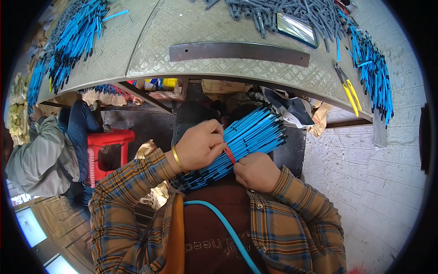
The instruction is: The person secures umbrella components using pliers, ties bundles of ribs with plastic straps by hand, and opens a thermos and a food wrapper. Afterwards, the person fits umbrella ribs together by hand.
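- so the blue bundle [258, 132] of thin black-tipped tubes lies slanted over the lap, up against the shirt and below the table's front edge; a red band [230, 155] crosses it around the middle
- left hand [197, 147] has thumb and fingers pinched together at the band's upper end; right hand [258, 172] is curled in by the lower end, fingertips tucked out of sight, so can't tell if it's gripping band or tubes
- imo the weak spot is the band; if it slips or goes slack, the tubes could fan out and slide off the lap, since the ends already sit unevenly
- pulling too hard might snap it or bow the outer tubes
- edges: the table [150, 50] curves just beyond the bundle's upper end, so lifting it straight forward could knock those tips; the yellow-handled pliers [347, 89] lie near that edge too, well apart from the hands
- elbow room looks better on the right, toward the white brick surface [369, 182]; on the left there's a red stool [108, 144] and a co-worker [41, 160]
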The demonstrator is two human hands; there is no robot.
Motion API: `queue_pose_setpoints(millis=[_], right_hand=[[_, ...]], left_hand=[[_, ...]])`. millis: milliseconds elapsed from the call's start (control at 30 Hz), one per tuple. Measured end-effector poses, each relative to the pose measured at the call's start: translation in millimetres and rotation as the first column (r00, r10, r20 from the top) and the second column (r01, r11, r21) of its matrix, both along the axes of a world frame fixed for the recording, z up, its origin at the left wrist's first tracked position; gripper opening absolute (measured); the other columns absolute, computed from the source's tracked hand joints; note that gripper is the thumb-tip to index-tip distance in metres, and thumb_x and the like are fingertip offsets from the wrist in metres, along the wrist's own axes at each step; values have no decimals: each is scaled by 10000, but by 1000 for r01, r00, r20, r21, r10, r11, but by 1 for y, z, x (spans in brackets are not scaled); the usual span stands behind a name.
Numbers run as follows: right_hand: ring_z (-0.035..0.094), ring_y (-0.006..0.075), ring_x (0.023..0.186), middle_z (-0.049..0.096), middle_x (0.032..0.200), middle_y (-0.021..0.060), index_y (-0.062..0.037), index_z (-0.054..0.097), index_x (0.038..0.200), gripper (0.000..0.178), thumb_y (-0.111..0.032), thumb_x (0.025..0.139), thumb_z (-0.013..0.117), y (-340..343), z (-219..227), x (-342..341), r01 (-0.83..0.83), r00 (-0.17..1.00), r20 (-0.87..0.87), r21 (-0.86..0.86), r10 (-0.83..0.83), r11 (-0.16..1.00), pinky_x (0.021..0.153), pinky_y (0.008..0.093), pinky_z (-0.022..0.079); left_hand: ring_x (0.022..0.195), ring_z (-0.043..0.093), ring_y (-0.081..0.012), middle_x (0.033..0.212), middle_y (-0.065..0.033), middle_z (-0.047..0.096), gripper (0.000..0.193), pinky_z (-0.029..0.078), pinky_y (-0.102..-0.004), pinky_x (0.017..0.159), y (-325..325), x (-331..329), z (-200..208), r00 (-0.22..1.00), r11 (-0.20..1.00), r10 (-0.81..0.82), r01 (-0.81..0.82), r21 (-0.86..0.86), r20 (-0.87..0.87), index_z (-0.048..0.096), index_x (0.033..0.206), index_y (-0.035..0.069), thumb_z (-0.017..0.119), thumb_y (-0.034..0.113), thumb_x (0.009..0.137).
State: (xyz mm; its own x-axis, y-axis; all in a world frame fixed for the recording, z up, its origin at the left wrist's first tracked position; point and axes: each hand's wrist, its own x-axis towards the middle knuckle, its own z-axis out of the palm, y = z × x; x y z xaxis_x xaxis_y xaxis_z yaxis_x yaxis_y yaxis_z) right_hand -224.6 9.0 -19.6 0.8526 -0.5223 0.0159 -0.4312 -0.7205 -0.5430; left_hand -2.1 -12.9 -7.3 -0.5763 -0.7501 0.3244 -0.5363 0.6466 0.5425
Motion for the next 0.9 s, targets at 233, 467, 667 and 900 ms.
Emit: queue_pose_setpoints(millis=[233,467,667,900], right_hand=[[578,260,593,546,622,70,-82,536,657,125,-177,714,594,1,-2,3,-61,989,-136,-27,57,998,540,388,453],[514,238,546,513,609,94,-40,505,664,223,-168,838,560,7,9,-1,138,947,176,530,-268,837,534,325,429],[493,200,541,511,623,110,-36,530,778,153,-157,870,540,4,14,6,126,894,229,697,-385,706,535,297,415],[579,349,631,578,703,166,-52,528,841,185,-233,877,511,-3,6,-2,248,955,101,248,-280,936,533,430,441]], left_hand=[[582,567,-125,823,-64,583,207,443,-244,515,6,-12,6,922,122,280,242,963,-267,585,827,9,516,188,904],[672,607,-245,775,-102,594,113,479,-328,582,23,-15,-6,994,814,-109,104,571,-26,564,852,8,550,120,848],[732,588,-337,767,-136,589,96,482,-382,621,24,-19,-4,992,908,-106,71,413,61,558,863,24,579,70,782],[747,606,-321,794,-145,606,70,486,-355,640,23,-17,-4,997,880,-60,75,469,-47,579,841,52,602,98,794]])
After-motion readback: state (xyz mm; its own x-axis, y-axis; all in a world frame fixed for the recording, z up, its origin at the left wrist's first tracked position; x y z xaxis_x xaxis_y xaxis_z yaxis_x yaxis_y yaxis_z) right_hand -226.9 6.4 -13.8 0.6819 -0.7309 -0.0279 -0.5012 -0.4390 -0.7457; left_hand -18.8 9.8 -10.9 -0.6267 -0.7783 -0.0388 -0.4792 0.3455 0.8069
